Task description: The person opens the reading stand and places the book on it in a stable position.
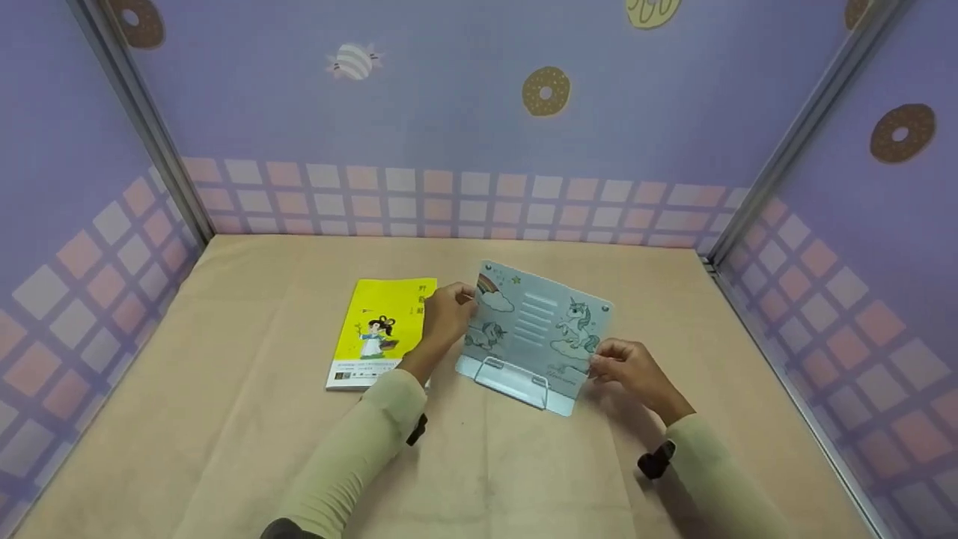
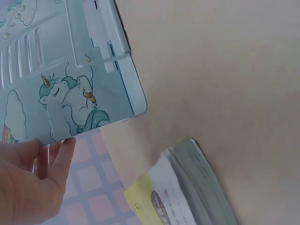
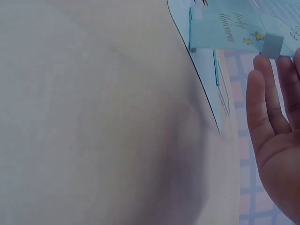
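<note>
A pale blue book stand (image 1: pixel 535 326) with unicorn pictures, slots and a clear lip along its bottom leans back above the table, turned at an angle. My left hand (image 1: pixel 449 314) pinches its left edge; in the left wrist view the fingertips (image 2: pixel 68 143) meet that edge. At the opposite side, my right hand (image 1: pixel 636 374) holds the right edge between thumb and fingers. The right wrist view shows several fingers (image 3: pixel 257 93) of that hand by a small tab, the thumb hidden. A yellow book (image 1: pixel 385 318) lies flat just left, partly covered by my left hand and forearm.
A beige cloth covers the table (image 1: pixel 224 419). Purple walls (image 1: pixel 449 112) with a pink and white checked band stand behind and at both sides, joined by grey metal posts (image 1: pixel 801 127).
</note>
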The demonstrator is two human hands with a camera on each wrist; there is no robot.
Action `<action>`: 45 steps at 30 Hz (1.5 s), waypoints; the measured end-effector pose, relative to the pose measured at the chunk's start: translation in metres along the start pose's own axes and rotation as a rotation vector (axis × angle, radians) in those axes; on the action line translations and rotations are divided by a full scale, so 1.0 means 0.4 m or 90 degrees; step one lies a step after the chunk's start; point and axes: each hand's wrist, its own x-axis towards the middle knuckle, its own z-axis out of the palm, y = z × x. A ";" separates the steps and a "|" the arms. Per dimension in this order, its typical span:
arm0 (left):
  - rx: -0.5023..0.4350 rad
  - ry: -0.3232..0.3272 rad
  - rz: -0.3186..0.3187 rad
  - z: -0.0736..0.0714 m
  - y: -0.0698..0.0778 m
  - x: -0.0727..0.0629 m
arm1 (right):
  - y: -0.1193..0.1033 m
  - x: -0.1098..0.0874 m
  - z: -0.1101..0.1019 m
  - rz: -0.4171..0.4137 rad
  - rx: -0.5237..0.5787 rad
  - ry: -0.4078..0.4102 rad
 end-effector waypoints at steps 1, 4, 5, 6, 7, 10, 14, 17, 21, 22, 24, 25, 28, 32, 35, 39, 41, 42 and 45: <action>0.003 0.004 0.000 0.004 0.003 0.002 | 0.002 -0.001 0.002 -0.003 0.003 -0.014; 0.009 0.014 0.007 0.016 0.012 0.009 | 0.003 -0.007 0.012 -0.014 0.023 -0.062; 0.010 0.015 0.015 0.021 0.016 0.011 | 0.003 -0.009 0.018 -0.015 0.033 -0.079; 0.005 0.015 0.022 0.024 0.019 0.012 | 0.001 -0.012 0.026 -0.016 0.039 -0.094; -0.001 0.014 0.032 0.028 0.024 0.013 | -0.002 -0.014 0.034 -0.020 0.044 -0.111; -0.025 -0.005 0.054 0.037 0.037 0.015 | -0.016 -0.022 0.063 -0.033 0.046 -0.156; -0.045 -0.045 0.046 0.044 0.060 0.015 | -0.037 -0.029 0.105 -0.050 -0.004 -0.179; -0.047 -0.064 0.041 0.047 0.082 0.018 | -0.049 -0.030 0.134 -0.048 -0.038 -0.171; -0.057 -0.086 0.039 0.050 0.106 0.025 | -0.058 -0.029 0.166 -0.054 -0.036 -0.163; -0.061 -0.093 0.039 0.051 0.111 0.027 | -0.059 -0.029 0.172 -0.056 -0.033 -0.161; -0.074 -0.107 0.036 0.052 0.117 0.032 | -0.061 -0.027 0.185 -0.060 -0.019 -0.158; -0.079 -0.113 0.034 0.053 0.121 0.035 | -0.061 -0.026 0.191 -0.060 -0.015 -0.156; -0.095 -0.131 0.025 0.054 0.130 0.044 | -0.064 -0.021 0.211 -0.065 -0.011 -0.142; -0.108 -0.155 0.028 0.055 0.137 0.058 | -0.071 -0.012 0.247 -0.072 -0.011 -0.114; -0.130 -0.179 0.035 0.051 0.134 0.066 | -0.075 -0.004 0.278 -0.078 -0.004 -0.099; -0.149 -0.207 0.039 0.048 0.129 0.072 | -0.078 0.007 0.302 -0.099 -0.003 -0.095; -0.153 -0.209 0.045 0.051 0.127 0.076 | -0.081 0.009 0.300 -0.103 -0.011 -0.099; -0.152 -0.205 0.049 0.054 0.127 0.079 | -0.083 0.010 0.295 -0.100 -0.012 -0.104; -0.154 -0.193 0.055 0.061 0.125 0.084 | -0.088 0.013 0.271 -0.083 -0.031 -0.107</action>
